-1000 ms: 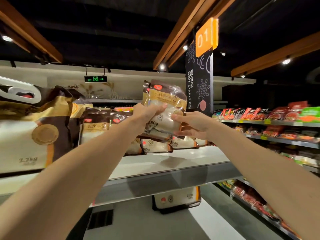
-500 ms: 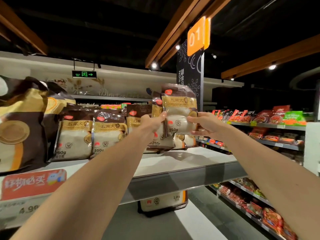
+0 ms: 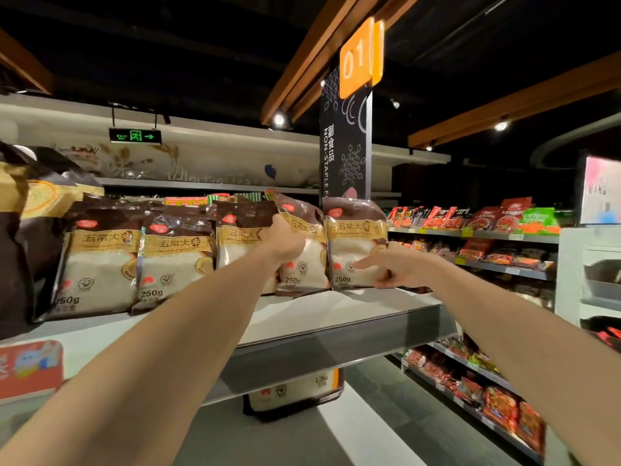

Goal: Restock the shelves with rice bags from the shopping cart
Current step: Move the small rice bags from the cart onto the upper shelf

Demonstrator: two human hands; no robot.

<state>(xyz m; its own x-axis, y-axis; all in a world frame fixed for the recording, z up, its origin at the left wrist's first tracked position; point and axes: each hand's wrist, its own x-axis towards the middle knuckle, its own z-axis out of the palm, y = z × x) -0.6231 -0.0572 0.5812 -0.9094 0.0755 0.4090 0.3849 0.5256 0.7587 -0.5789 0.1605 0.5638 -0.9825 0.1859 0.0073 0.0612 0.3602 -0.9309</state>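
Right hand: the right hand [image 3: 400, 267] holds the lower right corner of the rice bag [image 3: 353, 237], index finger straight across its front.
Left hand: the left hand [image 3: 285, 242] is against the neighbour bag [image 3: 304, 264]; its fingers are hidden, so I cannot tell the grip.
Change: half a second ago both hands carried the rice bag in the air, and now it stands upright on the shelf [image 3: 336, 314] at the right end of the row!
Meaning: this bag looks placed; only letting go remains, I judge.
Small bags: five 250 g bags across the front row, this one included.
Large bags: at least one large bag [image 3: 30, 203] far left, and one lower bag [image 3: 292, 391] under the shelf.
Cart: out of view.
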